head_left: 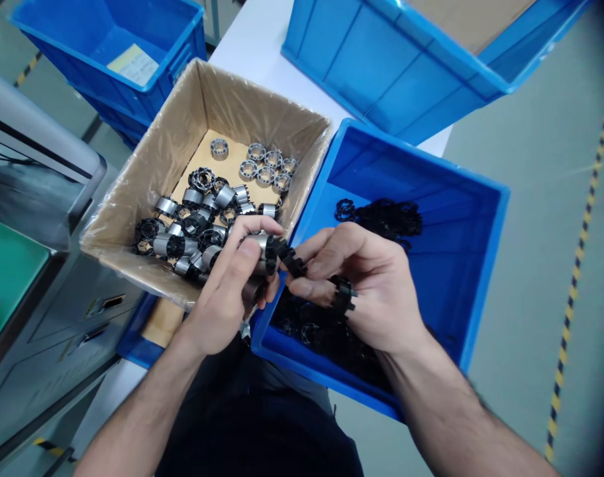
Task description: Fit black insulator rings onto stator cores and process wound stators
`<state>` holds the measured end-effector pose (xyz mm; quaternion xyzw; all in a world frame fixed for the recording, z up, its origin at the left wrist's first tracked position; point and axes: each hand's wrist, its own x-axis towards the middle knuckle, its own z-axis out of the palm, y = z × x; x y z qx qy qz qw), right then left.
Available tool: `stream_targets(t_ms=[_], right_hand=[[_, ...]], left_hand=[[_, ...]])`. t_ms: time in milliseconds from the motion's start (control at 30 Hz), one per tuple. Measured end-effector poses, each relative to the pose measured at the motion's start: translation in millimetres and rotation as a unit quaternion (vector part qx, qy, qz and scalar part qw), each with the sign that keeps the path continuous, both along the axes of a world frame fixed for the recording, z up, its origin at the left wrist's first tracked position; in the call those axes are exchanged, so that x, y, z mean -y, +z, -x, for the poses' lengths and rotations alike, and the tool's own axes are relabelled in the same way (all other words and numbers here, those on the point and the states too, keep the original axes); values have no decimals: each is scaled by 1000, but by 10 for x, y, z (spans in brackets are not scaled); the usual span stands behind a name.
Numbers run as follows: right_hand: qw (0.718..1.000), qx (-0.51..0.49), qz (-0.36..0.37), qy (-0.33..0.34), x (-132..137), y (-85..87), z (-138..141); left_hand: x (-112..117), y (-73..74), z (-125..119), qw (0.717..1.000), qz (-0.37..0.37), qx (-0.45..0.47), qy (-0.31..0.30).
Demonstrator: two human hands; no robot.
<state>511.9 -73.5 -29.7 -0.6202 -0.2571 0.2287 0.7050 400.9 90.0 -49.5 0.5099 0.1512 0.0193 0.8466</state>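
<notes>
My left hand point(227, 285) is closed around a silver metal stator core point(259, 244) with a black toothed end on its right side. Below it, partly hidden by the fingers, a second dark cylindrical piece point(253, 290) sits in the same hand. My right hand point(376, 285) pinches a black plastic toothed ring point(293, 261) close to the core's black end; whether they touch I cannot tell. Another black toothed ring point(342, 295) is held lower in the right hand's fingers. Both hands are over the adjoining edges of a cardboard box point(267, 93) and a blue bin point(446, 205).
Inside the plastic-lined box lie bare metal cores point(265, 175) and a pile of black-ended cores point(193, 222). Black rings point(391, 217) are heaped in the blue bin. A tall blue crate point(381, 66) stands behind, another blue crate point(133, 99) at upper left, and a grey machine point(78, 291) at left.
</notes>
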Motion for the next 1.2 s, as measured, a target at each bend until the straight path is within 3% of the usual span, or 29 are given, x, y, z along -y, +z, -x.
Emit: stream_targets(t_ms=[333, 533, 667, 767, 833, 900, 933, 1000, 1067, 1133, 1200], right_hand=[[999, -7, 52, -4, 18, 10, 43], [995, 97, 32, -20, 7, 0, 62], [991, 126, 32, 7, 28, -2, 12], [990, 117, 70, 29, 93, 12, -114], [987, 96, 127, 14, 152, 7, -205], [978, 104, 181, -10, 200, -15, -265], [973, 123, 197, -15, 212, -28, -278], [967, 156, 202, -13, 208, -47, -270], [977, 131, 170, -5, 173, -44, -228], [991, 58, 121, 2, 129, -15, -171], [996, -10, 86, 2, 97, 27, -117]], left_hand=[[22, 10, 40, 998, -55, 2, 4], [36, 10, 60, 997, -75, 12, -10], [-39, 49, 79, 984, -166, 61, -32], [-309, 113, 110, 935, -351, 50, -4], [-589, 143, 143, 868, -494, -15, 42], [-881, 146, 185, 813, -572, -73, 73], [-1004, 139, 208, 804, -582, -88, 81], [-1155, 122, 247, 815, -564, -73, 112], [-1147, 115, 255, 846, -509, -30, 153], [-990, 131, 207, 899, -402, 14, 170], [-740, 165, 103, 956, -243, 13, 160]])
